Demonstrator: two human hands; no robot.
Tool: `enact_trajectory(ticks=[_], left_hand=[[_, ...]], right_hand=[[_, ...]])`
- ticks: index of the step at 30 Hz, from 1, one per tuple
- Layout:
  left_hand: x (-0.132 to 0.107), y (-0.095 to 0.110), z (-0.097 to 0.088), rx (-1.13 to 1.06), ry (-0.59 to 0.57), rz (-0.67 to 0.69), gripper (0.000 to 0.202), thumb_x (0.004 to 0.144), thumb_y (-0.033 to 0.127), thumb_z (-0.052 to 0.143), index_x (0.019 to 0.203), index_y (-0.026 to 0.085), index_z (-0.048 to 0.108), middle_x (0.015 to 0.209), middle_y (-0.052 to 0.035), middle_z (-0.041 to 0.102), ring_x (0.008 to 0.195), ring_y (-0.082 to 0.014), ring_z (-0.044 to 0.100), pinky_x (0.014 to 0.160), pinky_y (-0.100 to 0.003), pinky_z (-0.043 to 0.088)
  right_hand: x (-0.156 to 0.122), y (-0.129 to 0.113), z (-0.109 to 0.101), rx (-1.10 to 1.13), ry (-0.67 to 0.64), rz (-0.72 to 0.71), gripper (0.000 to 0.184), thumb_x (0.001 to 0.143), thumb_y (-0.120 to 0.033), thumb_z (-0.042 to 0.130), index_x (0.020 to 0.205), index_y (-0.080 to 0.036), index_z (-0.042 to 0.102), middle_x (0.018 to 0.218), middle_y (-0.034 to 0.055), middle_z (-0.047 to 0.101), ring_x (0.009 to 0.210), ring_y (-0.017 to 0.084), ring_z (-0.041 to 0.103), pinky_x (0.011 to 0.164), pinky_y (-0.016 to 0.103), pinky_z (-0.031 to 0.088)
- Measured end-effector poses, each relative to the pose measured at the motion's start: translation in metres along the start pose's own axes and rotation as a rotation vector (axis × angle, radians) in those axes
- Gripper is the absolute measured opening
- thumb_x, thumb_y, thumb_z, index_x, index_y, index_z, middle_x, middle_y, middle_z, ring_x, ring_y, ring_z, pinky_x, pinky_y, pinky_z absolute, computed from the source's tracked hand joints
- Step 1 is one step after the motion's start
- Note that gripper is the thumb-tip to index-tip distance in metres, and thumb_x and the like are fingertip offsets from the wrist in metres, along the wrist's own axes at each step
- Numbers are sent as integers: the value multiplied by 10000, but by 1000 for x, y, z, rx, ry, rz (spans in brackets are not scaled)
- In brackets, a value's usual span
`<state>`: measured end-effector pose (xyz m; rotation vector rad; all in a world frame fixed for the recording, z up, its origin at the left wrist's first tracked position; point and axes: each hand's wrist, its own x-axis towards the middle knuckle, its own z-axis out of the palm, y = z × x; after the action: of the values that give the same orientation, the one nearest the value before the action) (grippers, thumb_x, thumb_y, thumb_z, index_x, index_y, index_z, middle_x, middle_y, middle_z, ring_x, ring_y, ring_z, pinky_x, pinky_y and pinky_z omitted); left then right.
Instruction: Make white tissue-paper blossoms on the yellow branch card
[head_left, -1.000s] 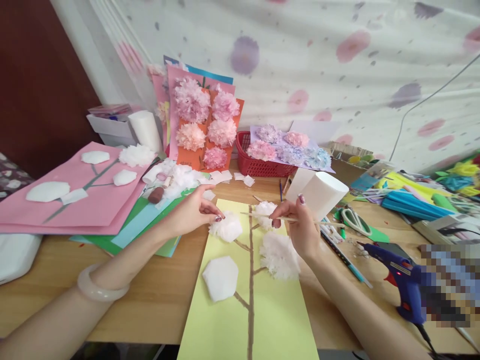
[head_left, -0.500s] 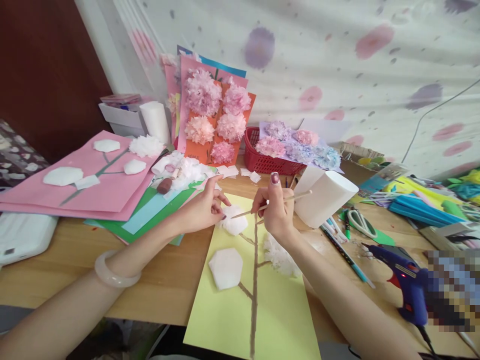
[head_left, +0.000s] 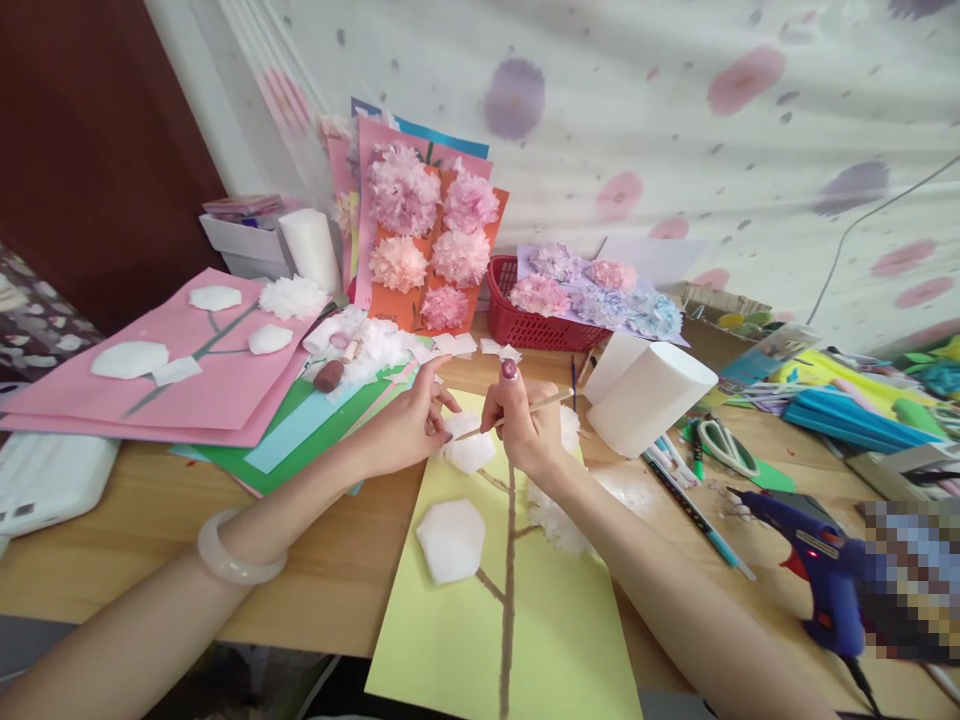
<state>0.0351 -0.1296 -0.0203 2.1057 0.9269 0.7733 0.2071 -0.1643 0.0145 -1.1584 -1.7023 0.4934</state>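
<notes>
My right hand (head_left: 529,430) is closed around a thin wooden stick (head_left: 551,401), its thumb pointing up. The stick's pointed end slants down to the left, over a white paper patch (head_left: 471,455) on a yellow sheet (head_left: 450,640). At that patch's left edge, close to the stick tip, my left hand (head_left: 416,420) has its thumb and fingers drawn together; anything pinched there is too small to make out. Lower on the sheet lies a white hexagonal patch (head_left: 451,540) beside a painted brown stem (head_left: 508,600). A fluffy white paper flower (head_left: 559,520) is partly hidden by my right forearm.
On the right are a blue glue gun (head_left: 825,560), scissors (head_left: 727,447) and a white paper roll (head_left: 652,400). A red basket (head_left: 517,322) stands behind. To the left are a pink sheet (head_left: 225,370) and crumpled white tissue (head_left: 375,345).
My right hand has shifted left towards my left hand, carrying the stick with it. My left hand stays almost where it was.
</notes>
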Motion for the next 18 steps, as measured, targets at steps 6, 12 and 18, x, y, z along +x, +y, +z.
enact_trajectory(ticks=[6,12,18], left_hand=[[1,2,2,-5,14,-9,756,761,118,570,1392,216,167,1053,-72,567,700,-105,597,659,-263,477],[1,2,2,-31,-2,13,759,749,116,575,1400,243,206,1065,-74,574,701,-108,588,642,-266,484],[2,1,-5,127,124,64,610,711,35,496,1287,214,404,1086,-62,598,937,-159,574,768,-291,493]], right_hand=[[0,-1,1,-5,4,2,745,949,-598,217,401,-190,514,376,3,457,398,88,460,479,238,348],[-1,0,3,-61,-20,-22,751,953,-587,215,405,-182,532,375,6,464,399,89,453,481,238,336],[2,2,6,-121,-31,-5,751,952,-585,216,398,-185,528,384,12,491,419,95,476,504,236,342]])
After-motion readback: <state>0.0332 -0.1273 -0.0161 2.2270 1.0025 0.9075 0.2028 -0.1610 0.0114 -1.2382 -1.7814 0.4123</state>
